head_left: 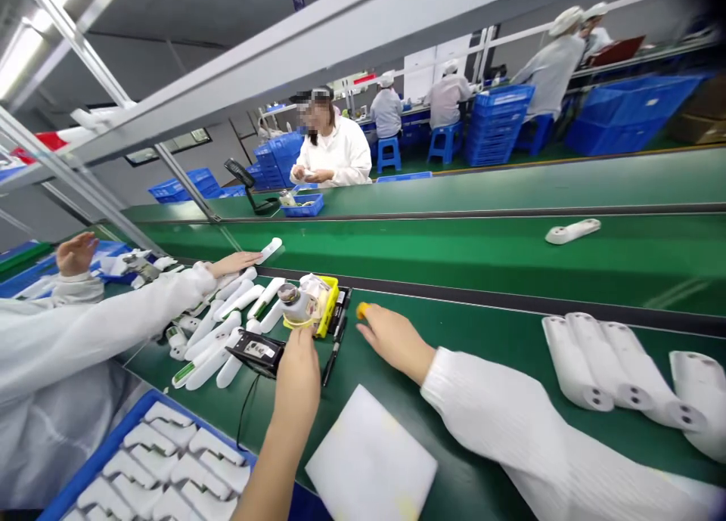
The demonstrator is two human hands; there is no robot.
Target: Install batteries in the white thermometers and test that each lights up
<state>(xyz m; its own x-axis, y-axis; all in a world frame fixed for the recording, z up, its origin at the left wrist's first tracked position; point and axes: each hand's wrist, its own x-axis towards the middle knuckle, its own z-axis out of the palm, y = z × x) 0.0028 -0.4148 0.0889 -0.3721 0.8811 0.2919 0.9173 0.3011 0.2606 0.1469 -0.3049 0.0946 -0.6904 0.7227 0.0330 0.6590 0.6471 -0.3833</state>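
Note:
My left hand (298, 366) reaches forward on a bare arm. Its fingers are closed together on the near rim of a yellow holder (327, 306) that carries a small round white and grey part (290, 299). My right hand (394, 339) lies flat on the green bench (488, 339) just right of the holder and holds nothing. Its forefinger wears an orange fingertip cover (361, 309). A black pen (334, 347) lies between my hands. A small black device (258, 349) with a cable sits left of my left hand.
A co-worker's sleeved arm (141, 302) reaches from the left over a pile of slim white parts (227, 324). White cylindrical housings (590, 362) lie at the right, a white pad (371, 460) and a blue tray (85, 476) of white pieces lie near. One white part (572, 231) lies on the belt beyond.

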